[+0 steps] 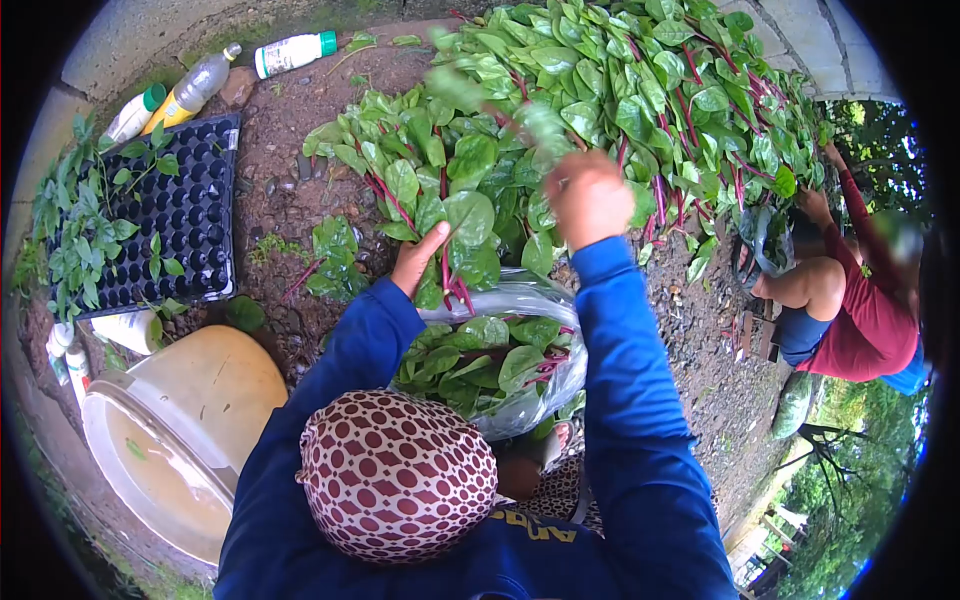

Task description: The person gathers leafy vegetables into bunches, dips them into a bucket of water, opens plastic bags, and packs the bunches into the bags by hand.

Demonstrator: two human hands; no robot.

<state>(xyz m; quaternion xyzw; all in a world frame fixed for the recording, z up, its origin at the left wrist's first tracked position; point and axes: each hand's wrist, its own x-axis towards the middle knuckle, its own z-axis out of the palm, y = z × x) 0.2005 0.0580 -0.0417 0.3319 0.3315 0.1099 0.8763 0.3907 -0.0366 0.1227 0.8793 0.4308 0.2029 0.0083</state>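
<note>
My left hand is closed around a small bunch of red-stemmed Malabar spinach, its cut stems pointing down toward me. Smeared by motion, my right hand is over the leaves, and a blurred spinach sprig runs up and left from its fingers. Beyond both hands spreads a large heap of Malabar spinach on the soil. Below them, between my forearms, a clear plastic bag stands open with spinach leaves and stems inside.
At left are a black seedling tray under leafy plants, several bottles, including a white one with a green cap, and a cream plastic container. At right, another person in a red top crouches, hands near the heap and a plastic bag.
</note>
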